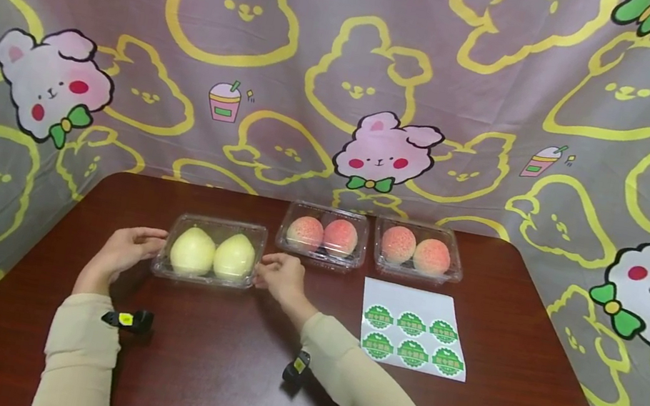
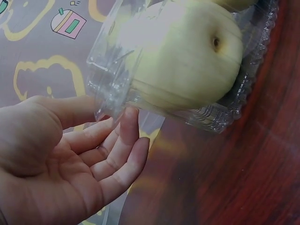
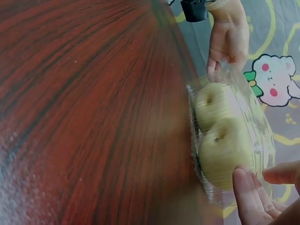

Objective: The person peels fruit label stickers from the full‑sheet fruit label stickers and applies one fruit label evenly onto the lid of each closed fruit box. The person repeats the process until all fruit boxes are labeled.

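Note:
A clear plastic fruit box [image 1: 207,280] with two pale yellow, pear-like fruits [image 1: 233,258] is between both hands at the table's left. My left hand [image 1: 128,254] pinches its left edge, thumb and fingertips at the rim in the left wrist view. At the opposite end, my right hand [image 1: 284,279] grips the box's right edge with bent fingers. The right wrist view shows its fingers [image 3: 241,185] on the plastic beside the nearer fruit. The lid looks closed. Whether the box touches the table cannot be told.
Two clear boxes [image 1: 318,260] [image 1: 413,273], each with two pinkish peaches, stand at the table's back. Right of the hands lies a white sheet [image 1: 406,297] with several round green stickers [image 1: 412,354]. A patterned curtain [image 1: 294,81] hangs around the brown table [image 1: 204,370].

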Demonstrator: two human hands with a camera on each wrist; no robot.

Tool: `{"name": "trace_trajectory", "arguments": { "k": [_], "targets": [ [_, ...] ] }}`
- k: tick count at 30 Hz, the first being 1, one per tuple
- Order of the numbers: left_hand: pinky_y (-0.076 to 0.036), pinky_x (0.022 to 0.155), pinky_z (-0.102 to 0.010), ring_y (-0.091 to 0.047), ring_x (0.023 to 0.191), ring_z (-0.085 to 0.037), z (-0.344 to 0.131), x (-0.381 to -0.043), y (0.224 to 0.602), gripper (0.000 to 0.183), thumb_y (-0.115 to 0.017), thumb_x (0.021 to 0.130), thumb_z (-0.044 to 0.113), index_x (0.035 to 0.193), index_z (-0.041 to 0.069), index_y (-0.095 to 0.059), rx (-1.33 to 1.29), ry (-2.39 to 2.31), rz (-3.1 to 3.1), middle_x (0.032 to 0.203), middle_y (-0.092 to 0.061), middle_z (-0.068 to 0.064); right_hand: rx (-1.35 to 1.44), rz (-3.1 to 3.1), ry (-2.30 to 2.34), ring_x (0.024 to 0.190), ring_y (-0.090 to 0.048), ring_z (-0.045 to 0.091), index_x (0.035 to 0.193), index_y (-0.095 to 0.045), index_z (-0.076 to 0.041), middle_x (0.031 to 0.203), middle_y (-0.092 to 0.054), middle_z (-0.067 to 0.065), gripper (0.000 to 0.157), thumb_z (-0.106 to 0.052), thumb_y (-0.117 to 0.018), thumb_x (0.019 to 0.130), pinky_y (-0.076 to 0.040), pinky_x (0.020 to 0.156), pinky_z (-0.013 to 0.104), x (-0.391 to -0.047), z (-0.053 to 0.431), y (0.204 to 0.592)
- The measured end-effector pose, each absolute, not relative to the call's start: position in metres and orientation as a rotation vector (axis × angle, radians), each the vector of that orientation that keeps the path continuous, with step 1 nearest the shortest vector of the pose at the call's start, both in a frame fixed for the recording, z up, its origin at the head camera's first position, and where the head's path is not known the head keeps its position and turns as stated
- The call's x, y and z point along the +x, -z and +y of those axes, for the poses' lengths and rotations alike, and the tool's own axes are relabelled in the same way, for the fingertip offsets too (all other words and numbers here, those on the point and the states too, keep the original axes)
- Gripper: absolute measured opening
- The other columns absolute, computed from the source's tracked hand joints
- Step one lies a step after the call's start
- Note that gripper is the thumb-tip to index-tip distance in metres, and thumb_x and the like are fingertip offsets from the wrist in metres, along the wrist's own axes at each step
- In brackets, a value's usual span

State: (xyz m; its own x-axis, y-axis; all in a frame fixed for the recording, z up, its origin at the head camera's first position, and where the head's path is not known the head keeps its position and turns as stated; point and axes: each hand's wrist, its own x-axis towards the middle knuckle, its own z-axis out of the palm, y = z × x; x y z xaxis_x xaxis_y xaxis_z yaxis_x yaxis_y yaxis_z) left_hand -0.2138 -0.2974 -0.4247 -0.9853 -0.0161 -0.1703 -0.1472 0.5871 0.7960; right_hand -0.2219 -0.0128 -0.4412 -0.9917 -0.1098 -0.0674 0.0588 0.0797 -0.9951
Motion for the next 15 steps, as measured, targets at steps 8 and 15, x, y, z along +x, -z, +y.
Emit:
{"name": "trace_trajectory", "arguments": {
  "k": [8,15],
  "targets": [
    [-0.045,0.105,-0.050,-0.063,0.116,-0.030,-0.2996,-0.2114,0.4240,0.050,-0.049,0.101,0.027,0.137,-0.007,-0.046,-0.151,-1.360,2.601,0.139,-0.049,-0.031,-0.010,2.155,1.985,0.054,-0.063,0.009,0.106,-0.061,0.015,0.091,-0.069,0.035,0.023,0.006,-0.064,0.085,-0.060,0.060,0.031,-0.2225,-0.0091,0.4368],
    [-0.055,0.091,-0.036,-0.063,0.088,0.002,-0.3040,-0.2087,0.4201,0.052,-0.056,0.097,0.026,0.134,-0.011,-0.048,-0.079,-1.340,2.580,0.119,-0.067,-0.019,-0.040,2.131,1.925,0.054,-0.063,0.011,0.105,-0.061,0.016,0.092,-0.069,0.036,0.024,0.007,-0.065,0.084,-0.060,0.060,0.033,-0.2243,-0.0043,0.4357]
  ]
}}
